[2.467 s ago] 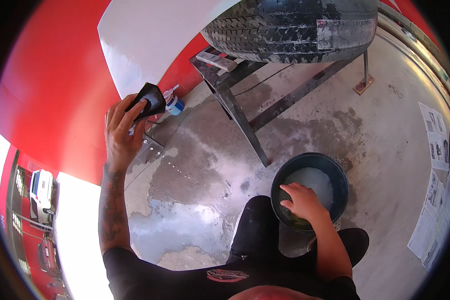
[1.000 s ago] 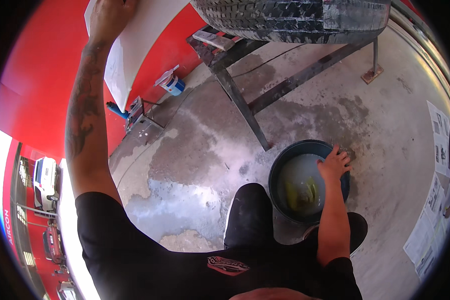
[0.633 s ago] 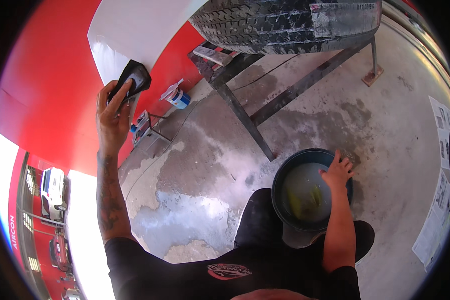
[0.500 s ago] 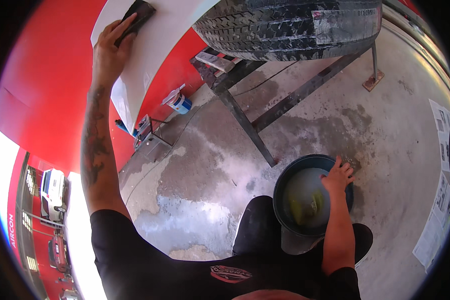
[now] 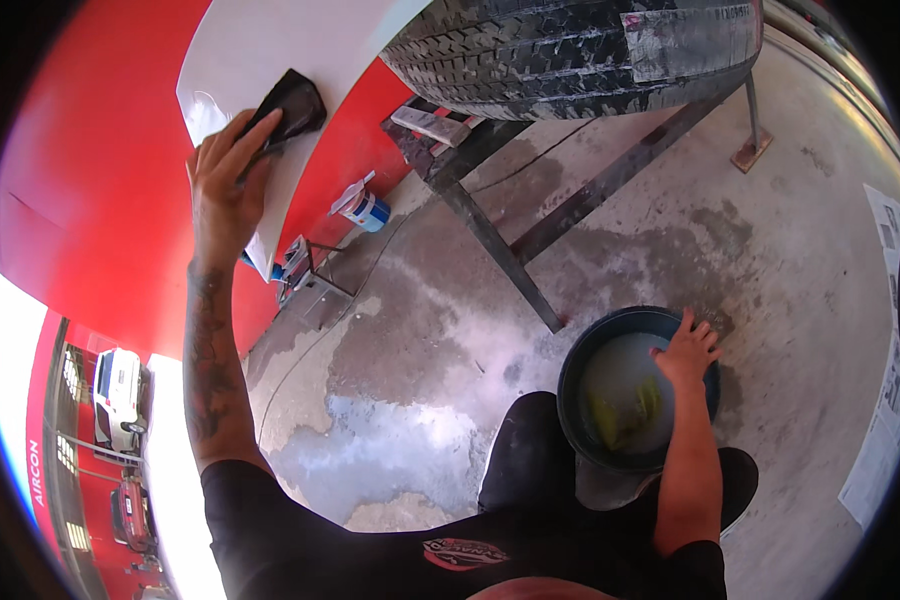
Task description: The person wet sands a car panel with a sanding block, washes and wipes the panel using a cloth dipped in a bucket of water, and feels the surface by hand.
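My left hand [image 5: 232, 170] holds a black sanding block [image 5: 295, 105] against a glossy white curved panel [image 5: 240, 50] at the upper left. Its fingers lie along the block. A dark round bucket [image 5: 570, 415] stands on the floor by my knees, with cloudy water and something yellow-green in it that I cannot make out. Over the bucket's far right rim rests my right hand [image 5: 688, 355], its fingers spread outward and its thumb on the inner side.
A worn tire [image 5: 530, 65] sits at the top on a dark metal stand [image 5: 490, 225]. Beyond the panel are a red surface [image 5: 100, 150], a blue-and-white can [image 5: 370, 212] and a small metal stool [image 5: 315, 270]. Newspaper sheets [image 5: 880, 440] lie at the right; parked cars show at lower left.
My left hand has drawn the sanding block nearer and slightly right along the white panel. My right hand stays at the bucket's rim. The whole view has shifted slightly.
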A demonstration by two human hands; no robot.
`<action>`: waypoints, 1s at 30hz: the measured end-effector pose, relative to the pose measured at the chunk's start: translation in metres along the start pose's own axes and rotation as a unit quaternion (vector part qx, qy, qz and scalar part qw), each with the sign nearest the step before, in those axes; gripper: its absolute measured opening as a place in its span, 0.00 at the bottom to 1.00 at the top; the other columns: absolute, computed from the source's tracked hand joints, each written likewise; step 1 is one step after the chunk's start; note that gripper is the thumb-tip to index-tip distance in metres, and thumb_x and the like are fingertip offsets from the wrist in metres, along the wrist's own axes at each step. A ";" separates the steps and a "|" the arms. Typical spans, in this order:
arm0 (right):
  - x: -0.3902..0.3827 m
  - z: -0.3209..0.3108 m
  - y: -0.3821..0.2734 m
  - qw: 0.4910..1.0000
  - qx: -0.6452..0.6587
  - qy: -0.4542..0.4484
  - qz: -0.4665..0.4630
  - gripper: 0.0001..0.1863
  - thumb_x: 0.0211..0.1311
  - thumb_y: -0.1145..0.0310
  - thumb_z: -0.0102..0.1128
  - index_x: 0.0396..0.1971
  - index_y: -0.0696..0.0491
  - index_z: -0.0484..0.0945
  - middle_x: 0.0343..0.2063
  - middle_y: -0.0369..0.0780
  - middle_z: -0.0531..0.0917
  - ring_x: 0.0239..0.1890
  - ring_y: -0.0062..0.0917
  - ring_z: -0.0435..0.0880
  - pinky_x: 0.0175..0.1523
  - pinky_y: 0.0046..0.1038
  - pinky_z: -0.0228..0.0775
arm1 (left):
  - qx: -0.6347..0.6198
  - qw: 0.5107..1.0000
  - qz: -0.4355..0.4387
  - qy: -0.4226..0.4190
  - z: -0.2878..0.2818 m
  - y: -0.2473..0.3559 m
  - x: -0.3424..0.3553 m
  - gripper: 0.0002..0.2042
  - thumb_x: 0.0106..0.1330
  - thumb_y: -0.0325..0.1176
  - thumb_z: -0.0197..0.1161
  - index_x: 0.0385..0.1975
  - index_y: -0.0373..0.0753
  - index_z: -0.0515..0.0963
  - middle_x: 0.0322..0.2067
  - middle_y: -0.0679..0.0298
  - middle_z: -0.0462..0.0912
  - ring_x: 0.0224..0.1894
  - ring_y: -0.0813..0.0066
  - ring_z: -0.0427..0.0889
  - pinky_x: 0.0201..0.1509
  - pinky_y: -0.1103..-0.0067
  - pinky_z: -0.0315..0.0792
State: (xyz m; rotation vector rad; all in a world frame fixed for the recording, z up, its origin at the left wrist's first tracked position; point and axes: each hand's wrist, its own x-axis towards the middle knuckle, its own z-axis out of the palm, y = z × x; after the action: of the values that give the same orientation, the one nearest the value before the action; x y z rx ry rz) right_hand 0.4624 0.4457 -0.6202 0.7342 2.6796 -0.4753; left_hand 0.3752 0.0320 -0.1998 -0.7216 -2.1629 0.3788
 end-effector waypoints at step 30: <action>0.001 0.003 -0.002 1.000 0.015 0.019 0.016 0.48 0.54 0.49 0.72 0.70 0.43 0.53 0.64 0.49 0.60 0.67 0.47 0.56 0.66 0.54 0.46 | -0.071 0.997 0.014 -0.009 -0.008 0.040 -0.052 0.23 0.58 0.23 0.67 0.55 0.47 0.80 0.53 0.61 0.79 0.51 0.63 0.77 0.55 0.67 0.68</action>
State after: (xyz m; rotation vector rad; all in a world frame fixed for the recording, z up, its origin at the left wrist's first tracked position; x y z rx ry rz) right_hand 0.4611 0.4432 -0.6226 0.8021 2.6974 -0.4999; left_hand 0.4228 0.0321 -0.2453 -0.8320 -2.2150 0.2487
